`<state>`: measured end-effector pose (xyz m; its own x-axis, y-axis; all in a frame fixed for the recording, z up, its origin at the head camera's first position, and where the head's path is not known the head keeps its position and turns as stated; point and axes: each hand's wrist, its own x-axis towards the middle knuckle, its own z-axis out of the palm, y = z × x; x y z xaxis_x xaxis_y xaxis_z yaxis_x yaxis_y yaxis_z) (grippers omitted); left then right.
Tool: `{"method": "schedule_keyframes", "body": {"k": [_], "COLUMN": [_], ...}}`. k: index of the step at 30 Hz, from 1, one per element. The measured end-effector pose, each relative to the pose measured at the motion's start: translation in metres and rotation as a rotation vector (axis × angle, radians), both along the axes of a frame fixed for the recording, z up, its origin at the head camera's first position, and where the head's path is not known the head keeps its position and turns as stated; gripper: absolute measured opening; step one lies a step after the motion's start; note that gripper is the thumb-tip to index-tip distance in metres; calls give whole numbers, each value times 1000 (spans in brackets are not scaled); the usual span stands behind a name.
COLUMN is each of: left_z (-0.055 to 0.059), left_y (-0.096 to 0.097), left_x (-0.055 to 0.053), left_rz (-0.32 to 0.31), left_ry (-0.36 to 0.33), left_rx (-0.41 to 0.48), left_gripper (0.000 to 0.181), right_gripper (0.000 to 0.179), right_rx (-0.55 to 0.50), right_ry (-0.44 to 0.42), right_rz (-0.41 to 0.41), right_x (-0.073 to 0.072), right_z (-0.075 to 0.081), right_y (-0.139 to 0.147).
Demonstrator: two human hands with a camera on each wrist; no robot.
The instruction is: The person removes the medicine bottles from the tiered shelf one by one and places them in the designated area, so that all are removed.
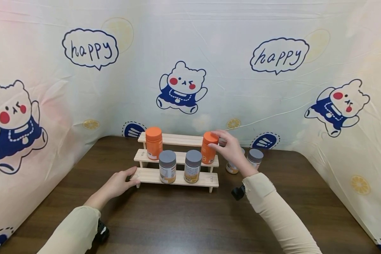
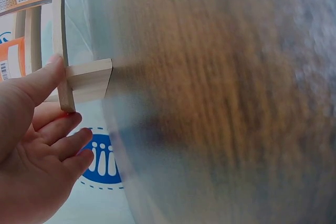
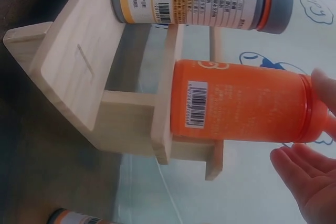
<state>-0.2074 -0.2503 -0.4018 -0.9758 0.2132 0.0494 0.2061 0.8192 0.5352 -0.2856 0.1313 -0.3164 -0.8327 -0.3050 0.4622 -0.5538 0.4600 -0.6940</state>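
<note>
A three-step wooden rack (image 1: 180, 178) stands on the table. My left hand (image 1: 114, 185) pinches the left end of its front step; the left wrist view shows the thumb (image 2: 44, 80) on top and fingers beneath the board (image 2: 60, 30). An orange bottle (image 1: 207, 153) stands upright at the middle step's right end. My right hand (image 1: 231, 150) holds it by the orange cap, with thumb and a finger at the cap and the other fingers loose beside it. Another orange bottle (image 1: 154, 146) stands at that step's left end. Two grey-capped jars (image 1: 167, 168) sit on the front step.
Two more grey-capped jars (image 1: 255, 157) stand on the brown table (image 1: 177, 215) right of the rack, partly behind my right wrist. A printed cloth backdrop (image 1: 228, 63) hangs close behind the table and along both sides. The rack's back step (image 1: 181, 139) bears nothing.
</note>
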Motion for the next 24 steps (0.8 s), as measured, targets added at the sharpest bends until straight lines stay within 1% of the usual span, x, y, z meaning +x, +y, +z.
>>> {"method": "schedule_keyframes", "body": {"k": [5,15,24], "left_z": [0,0,-2], "left_y": [0,-1,-1], "left_x": [0,-2,-1], "left_rz": [-1,-9,-4], "left_ry": [-5,21,1], "left_rx": [1,1,4], "left_gripper": [66,64,65], "right_gripper": [44,42,42], "right_rx": [-29,-19,-16], "right_ry": [2,16,9], "right_rz": [12,-5,-7], "right_x": [0,1,0], "right_z": [-3,-3,-5], "right_y": [-3,-5,-5]}}
